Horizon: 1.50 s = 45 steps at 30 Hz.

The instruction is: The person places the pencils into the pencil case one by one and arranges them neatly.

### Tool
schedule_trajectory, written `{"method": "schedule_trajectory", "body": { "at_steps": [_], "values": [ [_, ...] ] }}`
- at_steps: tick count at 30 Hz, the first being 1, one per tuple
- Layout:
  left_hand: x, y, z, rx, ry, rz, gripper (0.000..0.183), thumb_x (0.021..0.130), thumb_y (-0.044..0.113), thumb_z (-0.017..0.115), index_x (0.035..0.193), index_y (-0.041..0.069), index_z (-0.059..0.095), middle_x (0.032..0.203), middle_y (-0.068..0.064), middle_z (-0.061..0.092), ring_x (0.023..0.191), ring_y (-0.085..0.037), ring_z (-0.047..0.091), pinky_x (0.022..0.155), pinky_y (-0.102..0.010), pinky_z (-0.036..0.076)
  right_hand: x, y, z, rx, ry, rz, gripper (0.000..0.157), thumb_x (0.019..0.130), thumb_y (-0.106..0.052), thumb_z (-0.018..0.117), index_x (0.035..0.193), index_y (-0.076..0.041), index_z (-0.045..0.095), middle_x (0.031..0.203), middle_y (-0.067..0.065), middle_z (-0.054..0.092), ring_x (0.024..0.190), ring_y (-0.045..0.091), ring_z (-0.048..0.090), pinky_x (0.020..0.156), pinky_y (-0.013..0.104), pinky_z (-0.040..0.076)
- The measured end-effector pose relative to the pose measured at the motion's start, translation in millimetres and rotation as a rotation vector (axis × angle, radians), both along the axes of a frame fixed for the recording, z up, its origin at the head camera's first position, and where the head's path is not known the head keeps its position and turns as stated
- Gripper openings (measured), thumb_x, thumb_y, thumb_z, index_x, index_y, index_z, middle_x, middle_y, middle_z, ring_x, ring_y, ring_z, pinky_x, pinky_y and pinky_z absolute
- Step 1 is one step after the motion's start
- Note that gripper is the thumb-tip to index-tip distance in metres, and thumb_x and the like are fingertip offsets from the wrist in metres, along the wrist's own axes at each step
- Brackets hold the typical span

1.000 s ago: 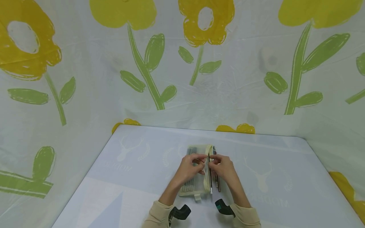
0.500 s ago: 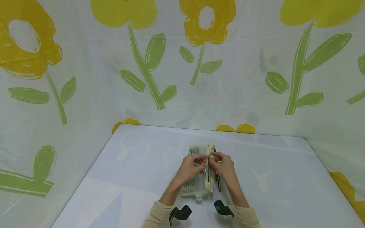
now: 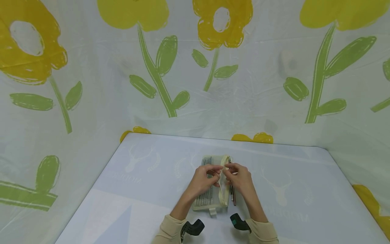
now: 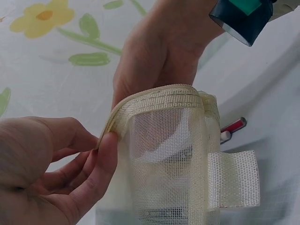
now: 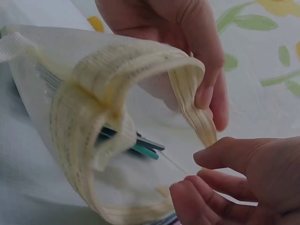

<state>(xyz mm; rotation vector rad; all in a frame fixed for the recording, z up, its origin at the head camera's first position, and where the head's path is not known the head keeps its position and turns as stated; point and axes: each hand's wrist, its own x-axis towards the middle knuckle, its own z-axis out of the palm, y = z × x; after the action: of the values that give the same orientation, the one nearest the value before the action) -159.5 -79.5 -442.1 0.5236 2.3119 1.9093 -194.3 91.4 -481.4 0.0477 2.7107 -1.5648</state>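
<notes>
A cream mesh pencil case with a zip lies on the table, its mouth spread wide in the right wrist view. My left hand pinches the zip edge between thumb and fingers. Across the mouth, my right hand holds the opposite zip edge, thumb and fingers bent at the rim. Inside the case, dark and teal pen ends show through the opening. Several slim grey-blue pens lie along its left side behind the mesh. A pale fabric tab sticks out at the near end.
Dark and reddish pens lie on the table right of the case, partly behind my right hand. The pale table reaches back to a flower-printed curtain. Dark wrist cameras sit at both sleeves.
A dark pen that stood between my hands a second ago has gone down into the pencil case and no longer shows there. My right fingers have shifted slightly; the left hand has barely moved.
</notes>
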Motion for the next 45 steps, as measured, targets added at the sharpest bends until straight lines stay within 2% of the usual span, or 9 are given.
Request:
{"method": "schedule_trajectory", "body": {
  "at_steps": [3, 6, 10, 16, 19, 28, 35, 40, 45],
  "values": [
    [0.5, -0.2, 1.5, -0.013, 0.007, 0.011, 0.033, 0.090, -0.010, 0.052, 0.121, -0.011, 0.063, 0.108, -0.033, 0.061, 0.090, -0.043, 0.063, 0.069, -0.055, 0.061, -0.3, 5.9, 0.4, 0.082, -0.020, -0.007, 0.034, 0.088, -0.021, 0.071, 0.117, -0.004, 0.068, 0.093, 0.014, 0.072, 0.070, 0.017, 0.068, 0.054, 0.027, 0.063],
    [1.2, -0.3, 2.9, -0.030, 0.005, 0.025, 0.033, 0.090, -0.010, 0.052, 0.121, -0.009, 0.063, 0.107, -0.033, 0.062, 0.090, -0.043, 0.064, 0.070, -0.055, 0.062, -0.5, 13.2, 0.6, 0.192, -0.047, -0.024, 0.036, 0.087, -0.021, 0.072, 0.118, -0.003, 0.068, 0.094, 0.013, 0.072, 0.067, 0.014, 0.067, 0.052, 0.025, 0.060],
    [-2.5, -0.3, -3.9, -0.037, -0.004, 0.044, 0.033, 0.090, -0.011, 0.053, 0.121, -0.008, 0.064, 0.108, -0.033, 0.062, 0.088, -0.044, 0.065, 0.069, -0.053, 0.062, -0.5, 22.0, 1.0, 0.281, -0.109, -0.043, 0.039, 0.085, -0.021, 0.074, 0.119, -0.002, 0.067, 0.092, 0.013, 0.072, 0.061, 0.013, 0.062, 0.050, 0.023, 0.054],
    [-15.1, -3.3, -27.3, -0.044, 0.001, 0.067, 0.033, 0.091, -0.007, 0.056, 0.123, -0.004, 0.065, 0.108, -0.028, 0.063, 0.088, -0.032, 0.066, 0.062, -0.029, 0.066, -1.2, 26.1, 0.0, 0.318, -0.184, -0.044, 0.040, 0.085, -0.021, 0.075, 0.119, -0.002, 0.066, 0.090, 0.011, 0.070, 0.063, 0.015, 0.059, 0.052, 0.022, 0.051],
    [-18.4, -6.0, -32.2, -0.036, -0.004, 0.069, 0.034, 0.091, -0.004, 0.057, 0.124, -0.003, 0.064, 0.108, -0.026, 0.064, 0.086, -0.029, 0.066, 0.061, -0.022, 0.064, -1.0, 26.0, -0.4, 0.317, -0.202, -0.038, 0.040, 0.084, -0.020, 0.076, 0.119, -0.002, 0.066, 0.088, 0.010, 0.069, 0.064, 0.015, 0.058, 0.052, 0.022, 0.050],
    [-22.3, -14.5, -29.9, -0.004, -0.044, 0.090, 0.035, 0.091, -0.002, 0.057, 0.125, -0.002, 0.065, 0.110, -0.027, 0.063, 0.088, -0.037, 0.067, 0.066, -0.033, 0.066, 1.2, 27.0, -1.0, 0.323, -0.180, -0.028, 0.041, 0.082, -0.019, 0.078, 0.116, 0.000, 0.067, 0.082, 0.007, 0.068, 0.061, 0.014, 0.058, 0.050, 0.022, 0.046],
    [-26.1, -21.1, -30.8, 0.024, -0.061, 0.104, 0.035, 0.092, -0.002, 0.058, 0.126, -0.002, 0.064, 0.112, -0.027, 0.062, 0.095, -0.040, 0.064, 0.065, -0.025, 0.065, 1.7, 26.8, -2.2, 0.326, -0.170, -0.028, 0.040, 0.081, -0.016, 0.078, 0.115, 0.001, 0.067, 0.080, 0.007, 0.068, 0.062, 0.015, 0.057, 0.051, 0.022, 0.046],
    [-26.0, -20.7, -30.9, 0.020, -0.064, 0.099, 0.035, 0.092, -0.003, 0.057, 0.127, -0.003, 0.062, 0.114, -0.029, 0.061, 0.098, -0.040, 0.063, 0.067, -0.030, 0.066, 3.3, 24.8, -0.7, 0.361, -0.166, -0.035, 0.041, 0.082, -0.017, 0.078, 0.116, 0.002, 0.066, 0.080, 0.008, 0.065, 0.064, 0.016, 0.056, 0.050, 0.023, 0.044],
    [-19.5, -19.6, -18.2, 0.018, -0.071, 0.086, 0.035, 0.092, -0.006, 0.055, 0.127, -0.007, 0.061, 0.114, -0.034, 0.059, 0.099, -0.045, 0.061, 0.070, -0.039, 0.066, 3.9, 22.3, 0.6, 0.427, -0.142, -0.030, 0.041, 0.082, -0.016, 0.074, 0.116, 0.004, 0.065, 0.079, 0.009, 0.062, 0.068, 0.019, 0.054, 0.052, 0.026, 0.042]
  ]
}}
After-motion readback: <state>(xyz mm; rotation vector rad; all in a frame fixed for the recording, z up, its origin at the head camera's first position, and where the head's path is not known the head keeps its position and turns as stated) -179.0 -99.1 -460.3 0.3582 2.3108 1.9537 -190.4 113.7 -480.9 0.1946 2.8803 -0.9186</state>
